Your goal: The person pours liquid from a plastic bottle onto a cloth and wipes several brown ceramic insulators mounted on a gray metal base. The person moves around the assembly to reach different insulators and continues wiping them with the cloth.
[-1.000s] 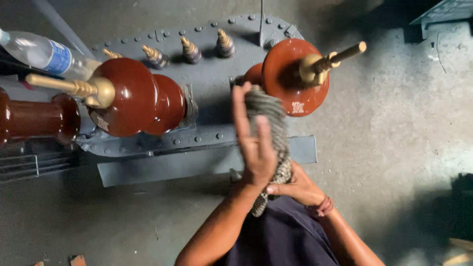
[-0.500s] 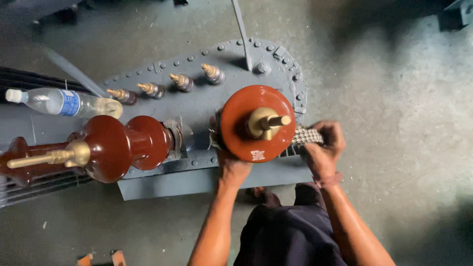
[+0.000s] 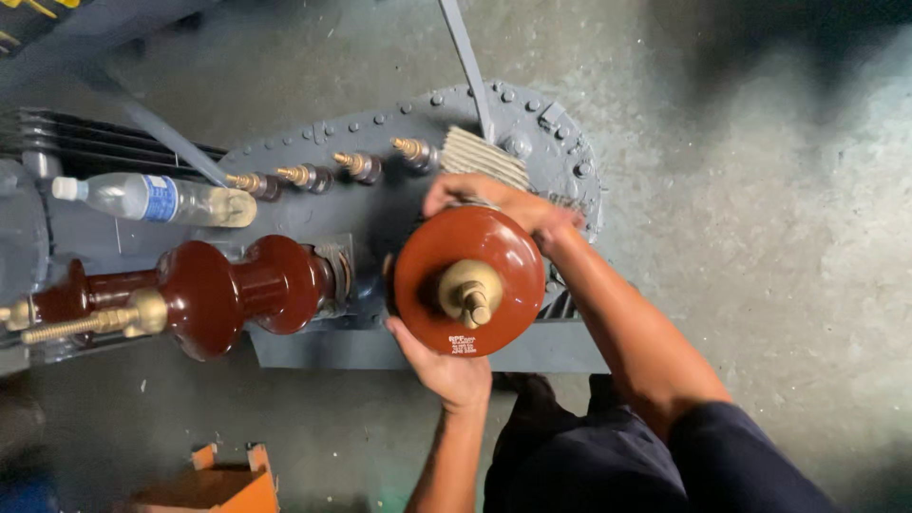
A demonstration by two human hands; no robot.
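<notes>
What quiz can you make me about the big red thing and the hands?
1. True or false: both hands touch the red-brown insulator.
2. What lies on the grey lid beside the four small brass-tipped studs? A) plastic bottle B) hammer C) glove
3. Fill in: the left hand holds the insulator's near edge; the right hand reaches over its ____ edge.

Key: 1 true. 2 A, the plastic bottle. 3 far.

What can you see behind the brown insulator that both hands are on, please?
Behind the brown insulator lies the grey bolted cover, with a striped cloth beside the right hand. The insulator's base is hidden.
</notes>
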